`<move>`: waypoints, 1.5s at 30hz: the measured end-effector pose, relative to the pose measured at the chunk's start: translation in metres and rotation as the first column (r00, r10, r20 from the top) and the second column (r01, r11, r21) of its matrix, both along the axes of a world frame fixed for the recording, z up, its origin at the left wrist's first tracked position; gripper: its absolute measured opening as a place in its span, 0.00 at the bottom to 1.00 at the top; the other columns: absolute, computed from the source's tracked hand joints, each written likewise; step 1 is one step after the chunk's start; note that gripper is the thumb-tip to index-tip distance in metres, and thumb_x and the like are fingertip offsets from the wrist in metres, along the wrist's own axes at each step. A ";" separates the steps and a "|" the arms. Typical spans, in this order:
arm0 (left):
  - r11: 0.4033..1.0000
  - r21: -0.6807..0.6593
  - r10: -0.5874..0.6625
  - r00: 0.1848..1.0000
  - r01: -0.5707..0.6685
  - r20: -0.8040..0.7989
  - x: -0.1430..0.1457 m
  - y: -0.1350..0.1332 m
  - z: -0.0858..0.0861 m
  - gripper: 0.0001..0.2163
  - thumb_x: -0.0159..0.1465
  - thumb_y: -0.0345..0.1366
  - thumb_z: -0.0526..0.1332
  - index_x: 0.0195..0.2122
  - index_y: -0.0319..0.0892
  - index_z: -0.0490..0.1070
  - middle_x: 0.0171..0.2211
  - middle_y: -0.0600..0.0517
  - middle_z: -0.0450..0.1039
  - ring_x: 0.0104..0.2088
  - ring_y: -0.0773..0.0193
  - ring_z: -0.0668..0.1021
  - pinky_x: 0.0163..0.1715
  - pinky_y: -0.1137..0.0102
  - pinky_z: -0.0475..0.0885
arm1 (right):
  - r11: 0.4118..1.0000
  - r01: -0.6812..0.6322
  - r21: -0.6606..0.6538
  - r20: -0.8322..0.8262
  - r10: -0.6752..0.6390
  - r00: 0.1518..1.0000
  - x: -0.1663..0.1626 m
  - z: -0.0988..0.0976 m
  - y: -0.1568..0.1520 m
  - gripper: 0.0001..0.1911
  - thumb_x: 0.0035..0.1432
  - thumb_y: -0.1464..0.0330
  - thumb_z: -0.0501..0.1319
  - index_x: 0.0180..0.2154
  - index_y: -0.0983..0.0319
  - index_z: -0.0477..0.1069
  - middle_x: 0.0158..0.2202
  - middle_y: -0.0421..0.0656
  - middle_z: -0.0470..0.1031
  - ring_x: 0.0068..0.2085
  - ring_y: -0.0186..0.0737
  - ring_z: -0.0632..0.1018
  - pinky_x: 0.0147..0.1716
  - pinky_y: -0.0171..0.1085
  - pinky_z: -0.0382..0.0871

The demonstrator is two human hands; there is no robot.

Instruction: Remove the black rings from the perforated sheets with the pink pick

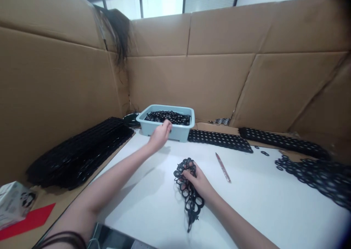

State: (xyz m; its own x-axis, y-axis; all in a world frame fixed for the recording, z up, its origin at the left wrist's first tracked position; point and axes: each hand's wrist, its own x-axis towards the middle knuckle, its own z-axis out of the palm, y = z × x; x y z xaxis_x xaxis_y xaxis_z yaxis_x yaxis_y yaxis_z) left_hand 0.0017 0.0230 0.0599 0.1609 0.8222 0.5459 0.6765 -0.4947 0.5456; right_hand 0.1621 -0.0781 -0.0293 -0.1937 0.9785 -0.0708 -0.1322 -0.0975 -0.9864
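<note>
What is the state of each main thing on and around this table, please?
Left grip: fingers curled, by the basin; any held item unclear
Right grip: closed on black ring mesh
Black ring mesh: bunched, lower end drooping
Light-blue basin: upright, uncovered, containing black ring pieces
Pink pen: lying on the white tabletop
Black sheets at left: piled
Red paper: lying flat
Panda-print box: open or closed unclear

I see a black piece (194, 196) patterned with rings, a pale blue basin (179, 134), white tabletop (161, 190), brown cardboard (219, 80) and a red sheet (30, 221).
</note>
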 end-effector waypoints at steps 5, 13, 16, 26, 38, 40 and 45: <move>0.947 0.044 0.320 0.929 -0.317 -0.186 -0.006 0.079 0.037 0.17 0.63 0.37 0.44 0.50 0.33 0.55 0.41 0.37 0.68 0.45 0.51 0.69 0.45 0.58 0.57 | 0.998 -0.016 0.060 0.017 0.016 1.000 0.003 -0.008 0.005 0.15 0.48 0.59 0.59 0.34 0.59 0.56 0.26 0.38 0.66 0.23 0.36 0.71 0.19 0.36 0.66; 0.941 0.081 0.339 0.908 -0.329 -0.246 -0.015 0.078 0.031 0.16 0.61 0.37 0.48 0.45 0.34 0.63 0.54 0.35 0.58 0.55 0.45 0.58 0.51 0.51 0.48 | 0.995 0.006 0.104 -0.149 0.009 0.989 0.006 -0.002 0.010 0.08 0.47 0.67 0.57 0.33 0.60 0.63 0.36 0.42 0.68 0.35 0.39 0.72 0.27 0.34 0.66; 0.980 0.164 0.157 0.949 -0.115 -0.272 -0.005 0.034 0.015 0.16 0.62 0.39 0.45 0.46 0.39 0.64 0.47 0.42 0.67 0.49 0.54 0.66 0.48 0.63 0.56 | 0.997 0.052 0.055 -0.227 -0.038 0.973 0.006 0.000 0.011 0.10 0.46 0.67 0.58 0.33 0.60 0.62 0.39 0.42 0.68 0.37 0.40 0.73 0.32 0.36 0.67; 0.874 -0.349 -0.365 0.931 0.339 -0.010 0.013 -0.071 -0.070 0.11 0.61 0.41 0.48 0.35 0.44 0.67 0.32 0.50 0.70 0.33 0.61 0.72 0.33 0.70 0.63 | 0.997 0.059 0.042 -0.233 -0.048 0.971 0.011 0.007 0.007 0.12 0.43 0.74 0.57 0.34 0.61 0.62 0.32 0.38 0.68 0.32 0.34 0.72 0.33 0.33 0.66; 0.946 -0.195 -0.246 0.965 0.259 0.088 0.010 -0.087 -0.065 0.08 0.59 0.40 0.52 0.36 0.43 0.63 0.28 0.52 0.65 0.29 0.65 0.68 0.29 0.71 0.63 | 0.993 0.076 0.087 -0.171 -0.061 0.983 0.007 0.012 0.002 0.12 0.50 0.61 0.58 0.32 0.61 0.59 0.31 0.39 0.69 0.28 0.34 0.72 0.28 0.34 0.67; 0.948 -0.232 -0.178 0.969 0.215 0.172 0.009 -0.086 -0.062 0.10 0.61 0.41 0.49 0.37 0.42 0.63 0.27 0.53 0.66 0.28 0.66 0.69 0.29 0.71 0.63 | 0.997 0.044 0.065 -0.211 -0.030 0.977 0.004 0.012 -0.001 0.12 0.50 0.62 0.58 0.34 0.60 0.59 0.35 0.40 0.69 0.30 0.34 0.73 0.28 0.34 0.67; 0.782 -0.468 -0.244 0.894 0.411 0.377 0.011 -0.085 -0.062 0.14 0.61 0.45 0.48 0.42 0.42 0.62 0.23 0.55 0.68 0.23 0.67 0.71 0.23 0.72 0.64 | 0.996 -0.045 0.082 -0.247 0.064 0.967 -0.001 0.012 -0.007 0.13 0.51 0.66 0.58 0.39 0.59 0.60 0.36 0.40 0.68 0.33 0.34 0.73 0.30 0.33 0.67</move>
State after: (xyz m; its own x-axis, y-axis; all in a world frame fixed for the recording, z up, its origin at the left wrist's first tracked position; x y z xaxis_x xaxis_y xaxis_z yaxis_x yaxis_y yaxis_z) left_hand 0.0125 -0.0620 -0.0020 0.3832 0.9169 0.1117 0.3027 -0.2390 0.9226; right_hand 0.1616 -0.0853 -0.0175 -0.2494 0.9666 0.0594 -0.3715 -0.0389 -0.9276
